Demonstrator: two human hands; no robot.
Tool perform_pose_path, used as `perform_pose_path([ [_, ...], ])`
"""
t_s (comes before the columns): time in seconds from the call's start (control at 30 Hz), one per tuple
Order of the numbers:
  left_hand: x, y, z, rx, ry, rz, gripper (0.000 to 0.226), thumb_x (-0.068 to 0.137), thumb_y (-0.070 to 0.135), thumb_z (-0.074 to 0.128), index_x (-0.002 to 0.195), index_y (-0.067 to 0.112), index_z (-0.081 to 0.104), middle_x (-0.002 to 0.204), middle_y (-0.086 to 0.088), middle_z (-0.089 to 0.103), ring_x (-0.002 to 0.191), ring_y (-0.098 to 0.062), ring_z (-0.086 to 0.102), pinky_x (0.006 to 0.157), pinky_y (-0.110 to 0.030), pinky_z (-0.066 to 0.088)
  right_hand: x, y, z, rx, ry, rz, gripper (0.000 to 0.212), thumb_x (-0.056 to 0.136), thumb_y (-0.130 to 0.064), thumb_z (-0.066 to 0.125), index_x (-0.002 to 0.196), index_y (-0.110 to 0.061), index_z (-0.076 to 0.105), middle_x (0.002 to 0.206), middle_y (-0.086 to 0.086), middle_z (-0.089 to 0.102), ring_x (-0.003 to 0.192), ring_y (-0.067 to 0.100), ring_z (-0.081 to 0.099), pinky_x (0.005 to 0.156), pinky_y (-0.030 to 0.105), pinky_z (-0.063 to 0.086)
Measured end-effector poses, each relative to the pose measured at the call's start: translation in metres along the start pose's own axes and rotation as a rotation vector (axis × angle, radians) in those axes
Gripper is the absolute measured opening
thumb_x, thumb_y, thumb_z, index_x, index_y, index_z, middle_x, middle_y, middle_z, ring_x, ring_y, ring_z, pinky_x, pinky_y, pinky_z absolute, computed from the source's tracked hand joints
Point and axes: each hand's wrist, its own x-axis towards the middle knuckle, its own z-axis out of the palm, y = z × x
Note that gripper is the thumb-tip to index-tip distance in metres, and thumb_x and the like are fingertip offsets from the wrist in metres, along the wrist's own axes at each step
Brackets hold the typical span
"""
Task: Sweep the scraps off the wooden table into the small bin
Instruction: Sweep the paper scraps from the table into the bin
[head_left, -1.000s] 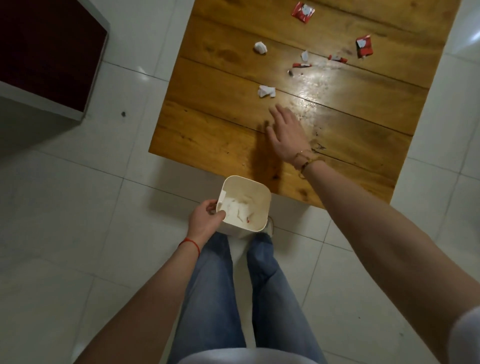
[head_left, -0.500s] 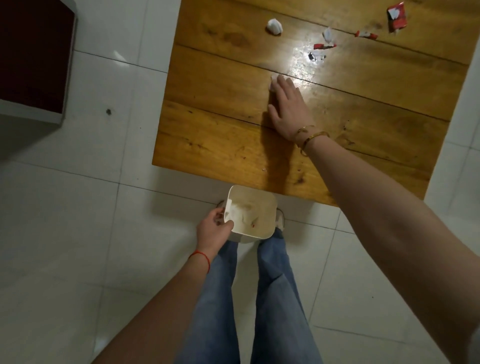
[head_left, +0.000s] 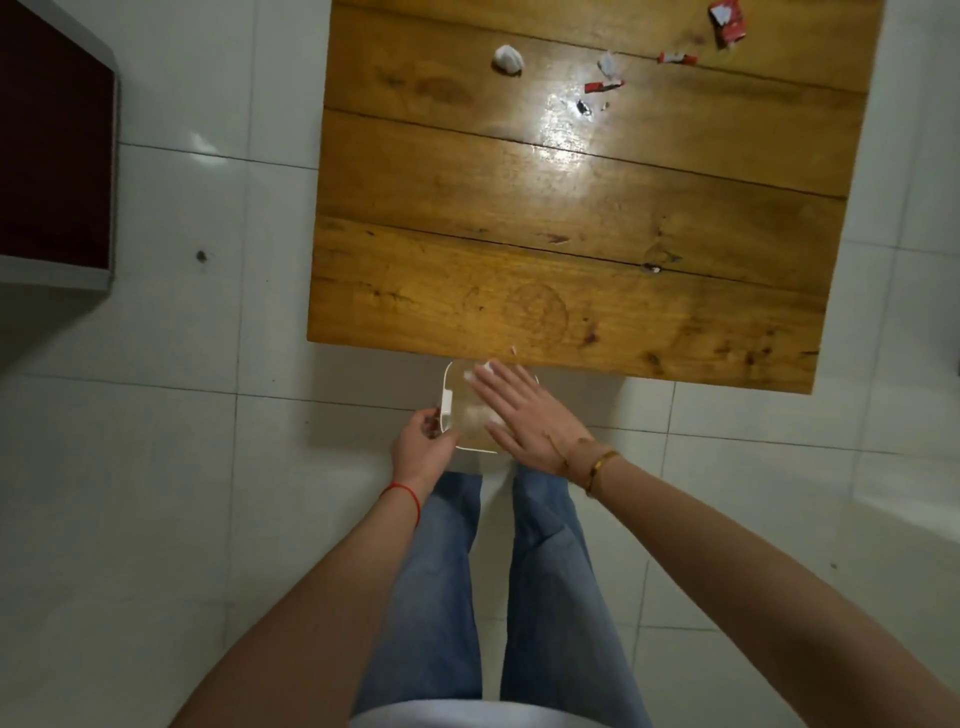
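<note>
The left hand (head_left: 420, 450) pinches the small white square bin's (head_left: 448, 410) rim; the right hand (head_left: 524, 415) lies flat above it, fingers (head_left: 485, 382) spread.

Right hand (head_left: 524, 415) flat over the small bin (head_left: 448, 410), left hand (head_left: 418, 449) gripping its rim below the wooden table (head_left: 519, 291).

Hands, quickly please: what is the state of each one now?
Left hand: closed on the side of the small bin, holding it.
Right hand: open and flat over the bin, fingers spread, holding nothing.
</note>
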Motion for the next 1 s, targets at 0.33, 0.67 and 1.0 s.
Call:
perform_pose_path([
  [0.33, -0.004, -0.011, -0.003, 0.025, 0.009, 0.009, 0.043, 0.077, 0.011, 0.064, 0.12, 0.014, 0.061, 0.101, 0.004, 0.062, 0.091, -0.013, 0.057, 0.08, -0.024, 0.043, -0.005, 0.005, -0.014, 0.116, 0.309, 0.272, 0.055, 0.101, -0.034, 0.03, 0.151, -0.012, 0.02, 0.16, 0.008, 0.015, 0.148, 0.023, 0.007, 0.121, 0.041, 0.004],
  [0.67, 0.0, -0.014, 0.007, -0.001, -0.012, 0.014, 0.041, 0.075, 0.011, 0.064, 0.116, 0.017, 0.063, 0.102, 0.0, 0.068, 0.097, -0.022, 0.067, 0.086, -0.032, 0.053, -0.02, -0.01, 0.011, 0.161, 0.182, 0.09, 0.052, 0.102, -0.032, 0.031, 0.148, -0.009, 0.028, 0.157, 0.01, 0.024, 0.147, 0.021, 0.017, 0.12, 0.03, 0.002],
  [1.0, -0.074, 0.011, -0.014, 0.085, -0.074, 0.086, 0.045, 0.074, 0.011, 0.064, 0.119, 0.018, 0.06, 0.115, -0.004, 0.067, 0.105, -0.024, 0.063, 0.095, -0.044, 0.053, -0.096, -0.049, -0.02, 0.212, 0.477, 0.357, 0.04, 0.094, -0.024, 0.049, 0.132, -0.01, 0.05, 0.13, 0.01, 0.054, 0.122, 0.026, 0.045, 0.106, 0.04, 0.037],
])
